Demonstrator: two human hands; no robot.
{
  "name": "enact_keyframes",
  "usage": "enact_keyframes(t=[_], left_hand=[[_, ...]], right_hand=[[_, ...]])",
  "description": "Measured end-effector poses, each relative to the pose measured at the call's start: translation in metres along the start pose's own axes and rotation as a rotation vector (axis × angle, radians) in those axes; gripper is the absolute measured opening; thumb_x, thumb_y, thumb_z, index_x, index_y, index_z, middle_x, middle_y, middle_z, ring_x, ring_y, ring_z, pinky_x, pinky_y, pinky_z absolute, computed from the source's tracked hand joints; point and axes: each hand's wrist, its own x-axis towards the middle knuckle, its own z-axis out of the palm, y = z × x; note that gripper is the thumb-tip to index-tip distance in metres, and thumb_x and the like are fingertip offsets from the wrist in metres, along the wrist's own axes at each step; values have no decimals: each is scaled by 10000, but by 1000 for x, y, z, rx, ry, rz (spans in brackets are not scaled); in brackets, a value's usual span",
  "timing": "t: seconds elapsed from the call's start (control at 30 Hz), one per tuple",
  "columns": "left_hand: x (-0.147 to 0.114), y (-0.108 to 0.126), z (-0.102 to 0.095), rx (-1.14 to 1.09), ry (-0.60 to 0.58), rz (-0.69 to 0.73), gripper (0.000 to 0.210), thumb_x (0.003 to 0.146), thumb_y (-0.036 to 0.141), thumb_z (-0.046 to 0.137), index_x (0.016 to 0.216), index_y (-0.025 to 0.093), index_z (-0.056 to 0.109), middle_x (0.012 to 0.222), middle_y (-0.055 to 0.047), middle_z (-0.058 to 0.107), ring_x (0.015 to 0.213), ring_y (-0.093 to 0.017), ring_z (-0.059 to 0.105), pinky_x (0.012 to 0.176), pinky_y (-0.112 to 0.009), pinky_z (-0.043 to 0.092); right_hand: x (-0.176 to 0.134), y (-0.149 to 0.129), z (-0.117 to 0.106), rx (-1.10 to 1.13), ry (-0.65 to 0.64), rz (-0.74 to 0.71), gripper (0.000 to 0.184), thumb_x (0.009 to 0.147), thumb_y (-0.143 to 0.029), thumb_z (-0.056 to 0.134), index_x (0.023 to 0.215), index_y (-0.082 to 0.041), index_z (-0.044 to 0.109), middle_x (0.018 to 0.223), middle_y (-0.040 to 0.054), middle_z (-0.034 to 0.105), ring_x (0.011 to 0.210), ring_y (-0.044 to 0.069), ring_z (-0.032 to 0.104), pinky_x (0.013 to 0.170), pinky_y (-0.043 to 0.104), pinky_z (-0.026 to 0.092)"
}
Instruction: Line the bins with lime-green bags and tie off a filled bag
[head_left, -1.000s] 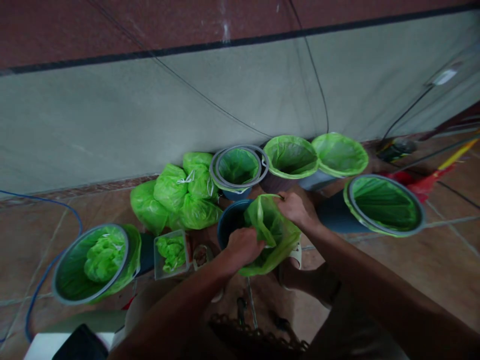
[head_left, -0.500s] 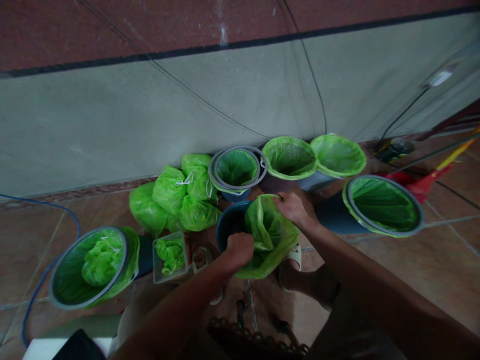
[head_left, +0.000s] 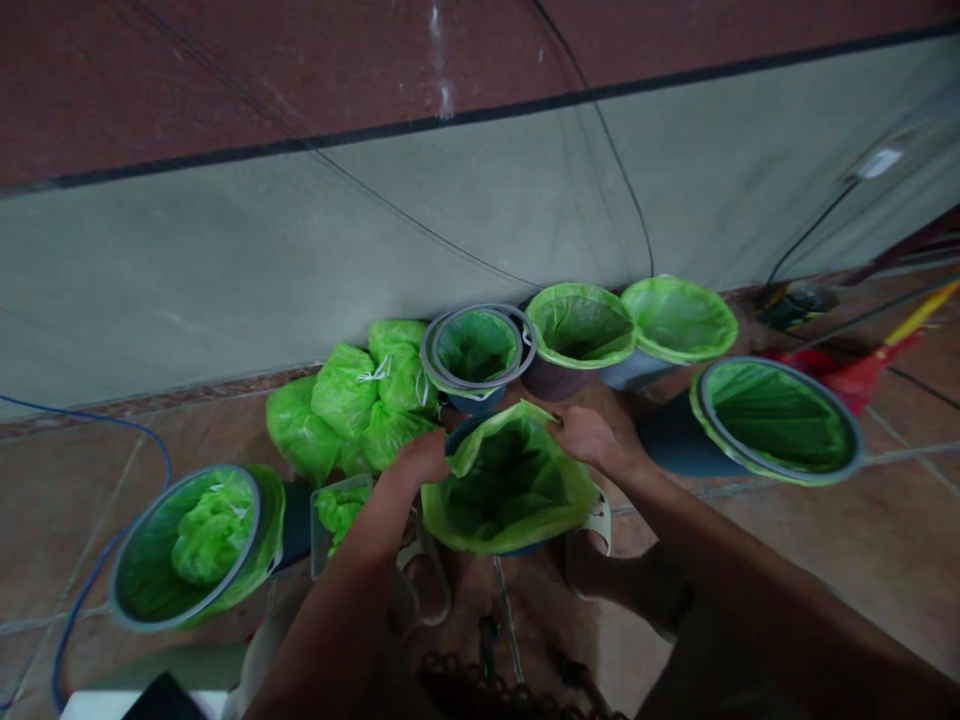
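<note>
While both hands worked at its mouth, the green bag [head_left: 510, 485] sat spread wide over the dark blue bin [head_left: 459, 438] on the tiled floor [head_left: 825, 540], between the person's feet. The left hand [head_left: 421, 458] was closed on the bag's left edge, pulling it outward at the rim; the right hand [head_left: 592, 436] pinched the far right edge between thumb and fingers. By the look of it the lining was partly done — the mouth was open and draped over the near side, but a strip of bare rim showed at the back left, so the edge was not yet folded down all round. Four bins along the wall [head_left: 300, 260] and to the right already wore green liners, among them the ringed bin [head_left: 478, 348] just behind and the large bin [head_left: 776, 420] to the right. Knotted full bags [head_left: 349, 400] lay heaped to the left, near a clear tub [head_left: 337, 505] and another lined bin [head_left: 196, 545].
</note>
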Motion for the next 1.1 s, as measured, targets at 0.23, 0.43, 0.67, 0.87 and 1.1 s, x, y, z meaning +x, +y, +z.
enact_keyframes(t=[0.23,0.43,0.67,0.87,1.1], left_hand=[[-4,44,8,32,107,62,794,732,401,774,1403,154,427,1411,-181,546,1303,-344,531,1066,-476,449],[14,38,32,76,88,-76,327,907,117,429,1151,119,646,1121,-172,719,1124,-271,677,933,-354,526],[14,42,31,-12,106,-71,495,908,532,534,1211,150,619,1193,-153,709,1127,-294,670,941,-365,525],[5,47,56,132,58,-58,702,711,329,813,1323,110,546,1256,-215,665,1185,-365,624,1048,-517,440],[10,40,46,60,-34,-86,277,875,126,525,1076,91,713,1134,-227,718,1093,-345,685,905,-423,515]], right_hand=[[1,-5,4,-5,-13,-35,412,925,-342,531,1253,-149,688,1142,175,735,1094,292,688,895,322,494],[4,0,3,108,8,-79,397,908,-291,527,1249,-163,684,1138,122,742,1048,234,693,862,265,478],[7,6,1,194,54,-80,247,906,-243,521,934,-164,753,931,80,762,851,182,683,708,225,439],[14,13,4,436,163,27,226,884,-252,554,886,-143,752,832,65,747,719,150,648,613,202,424],[18,20,7,496,144,63,330,919,-325,494,928,-136,764,793,57,741,667,150,643,577,210,425]])
